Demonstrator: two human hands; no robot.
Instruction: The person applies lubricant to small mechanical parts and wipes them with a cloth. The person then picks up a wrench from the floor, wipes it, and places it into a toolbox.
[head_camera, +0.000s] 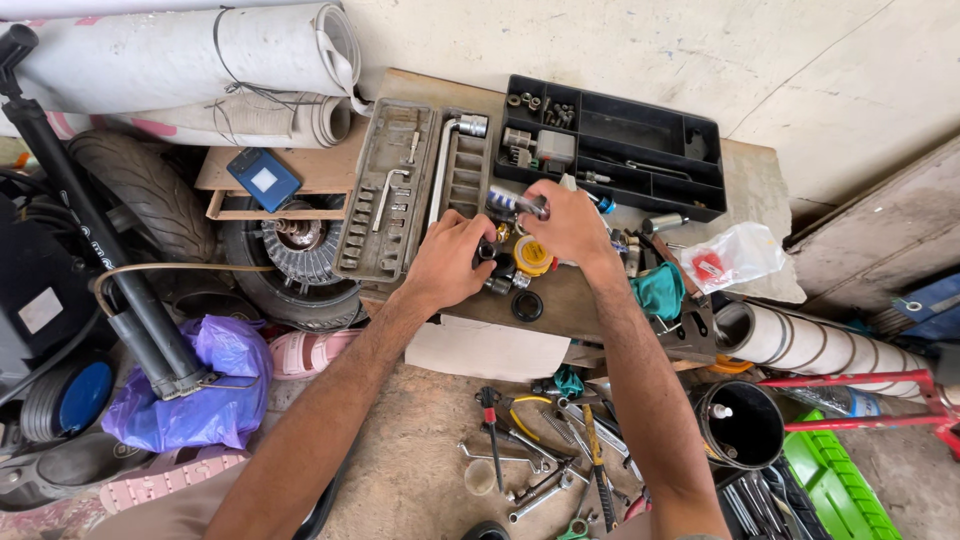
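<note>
1. The room has a pale concrete floor (620, 50), with rolled sheets (190, 55) at the far left and a tyre (150, 190) beside a low wooden bench (745, 180).
2. The bench carries a grey socket-set case (400, 190) at its left end and a black compartment tray (640, 145) along its far edge; a clear plastic bag (735, 255) lies at its right end.
3. Loose spanners and pliers (545, 450) lie on the ground below the bench's near edge, beside a black bucket (745, 425).
4. The left hand (450, 258) is curled shut over a small dark socket (488, 250) near the middle of the bench.
5. The right hand (570, 225) is closed around a chrome ratchet piece (515, 203), just beyond the left hand.
6. A yellow round part (532, 256) sits between the two hands, touching neither clearly.
7. A black ring (527, 306) lies by the near edge, where a little bare wood is left; the rest of the bench top is crowded.
</note>
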